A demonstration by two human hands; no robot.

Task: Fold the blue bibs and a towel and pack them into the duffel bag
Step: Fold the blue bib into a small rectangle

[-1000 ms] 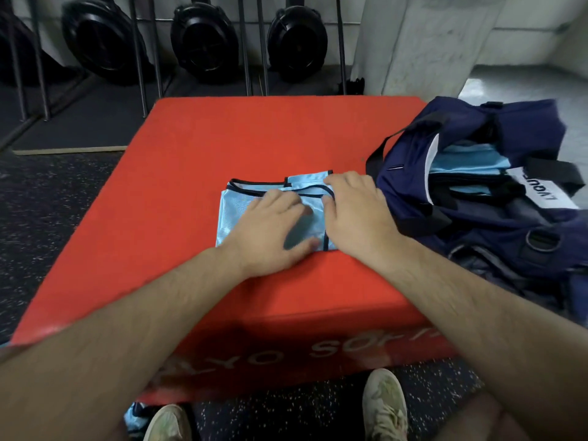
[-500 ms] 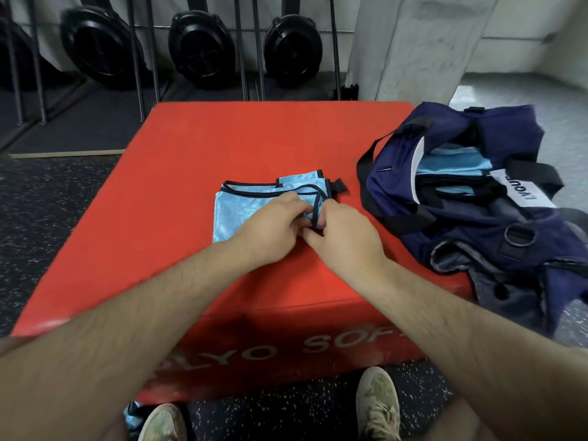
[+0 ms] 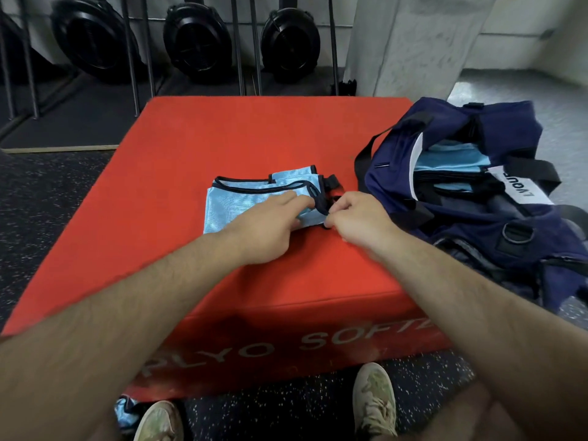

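Observation:
A light blue bib (image 3: 245, 202) with black trim lies folded on the red plyo box (image 3: 222, 135). My left hand (image 3: 267, 227) rests on its right half with fingers reaching to the black edge. My right hand (image 3: 356, 218) pinches the bib's black trim at its right edge. The navy duffel bag (image 3: 496, 224) stands open at the box's right corner, with light blue fabric (image 3: 451, 159) showing inside it. No towel is in view.
Black weight plates (image 3: 197, 39) stand in a rack behind the box, beside a grey pillar (image 3: 410, 43). My shoes (image 3: 375, 399) stand on the dark speckled floor in front. A scrap of blue fabric (image 3: 125, 412) lies on the floor near my left shoe.
Both hands lay flat on the folded bib a second ago. They have since drawn to its right edge, where my right hand has taken hold of the black trim.

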